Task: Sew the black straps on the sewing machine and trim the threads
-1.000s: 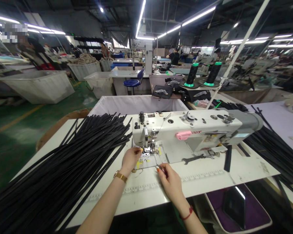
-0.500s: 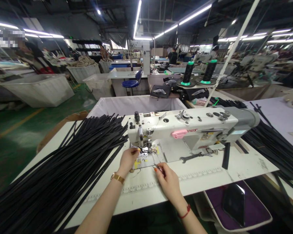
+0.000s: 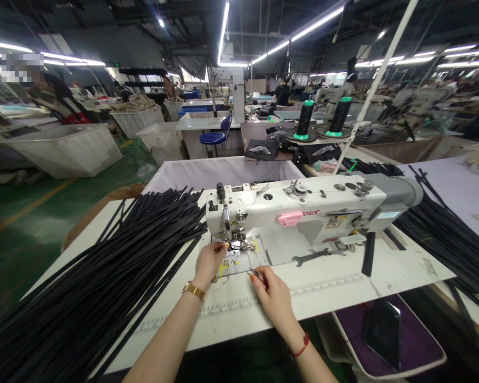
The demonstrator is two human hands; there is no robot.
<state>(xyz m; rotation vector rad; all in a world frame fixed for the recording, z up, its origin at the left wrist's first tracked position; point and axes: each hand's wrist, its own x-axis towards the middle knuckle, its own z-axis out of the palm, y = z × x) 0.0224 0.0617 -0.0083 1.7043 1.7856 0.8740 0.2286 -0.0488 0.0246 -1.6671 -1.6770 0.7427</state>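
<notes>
My left hand (image 3: 209,262) is at the needle end of a white sewing machine (image 3: 259,207), beside the presser foot (image 3: 239,244). Its thumb and fingers are pinched together; what lies between them is too small to make out. In front of the needle plate (image 3: 235,263), my right hand (image 3: 272,291) is closed around a small pointed metal tool (image 3: 253,271), whose tip points toward the plate. Most of that tool is hidden in the fingers. A large bundle of black strips (image 3: 115,266) lies left of my left hand.
A wrench (image 3: 317,257) lies on the table under the machine arm. A printed ruler (image 3: 323,284) runs along the front. Two black thread cones (image 3: 304,121) stand behind. More black strips (image 3: 435,229) lie at right. A phone (image 3: 382,332) rests on a purple surface below the table.
Both hands keep nearly the same positions and grips. The machine sits slightly farther left in view, with a small shift of the camera.
</notes>
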